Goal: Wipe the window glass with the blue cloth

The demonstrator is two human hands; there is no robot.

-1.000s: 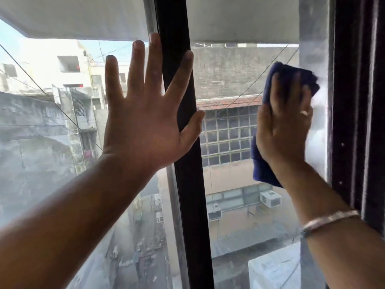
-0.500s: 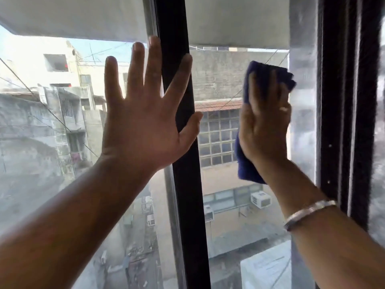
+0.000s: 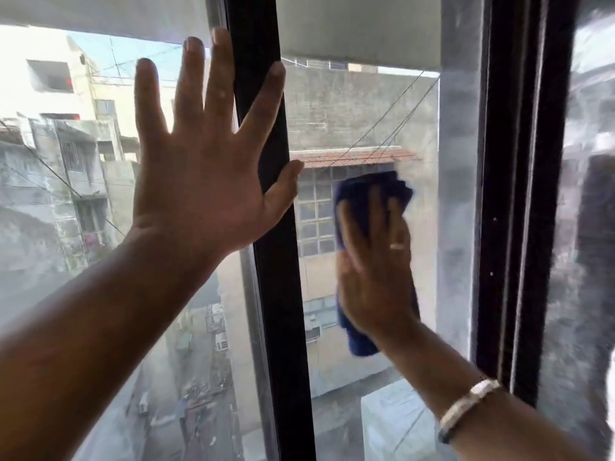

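Note:
My right hand (image 3: pixel 377 267) presses a folded blue cloth (image 3: pixel 359 341) flat against the window glass (image 3: pixel 362 108) of the middle pane. The cloth shows above my fingertips and below my palm; its middle is hidden under the hand. A ring is on one finger and a metal bracelet (image 3: pixel 466 409) on the wrist. My left hand (image 3: pixel 203 174) is spread flat, fingers apart, across the left pane and the black vertical frame bar (image 3: pixel 283 327), holding nothing.
A second black frame (image 3: pixel 519 194) stands to the right of the wiped pane, with another smeared pane (image 3: pixel 585 261) beyond it. Buildings, wires and a street far below show through the glass.
My right hand has slid the cloth down and to the left along the pane, from near the top right corner to mid-height. My left hand stays pressed in the same place.

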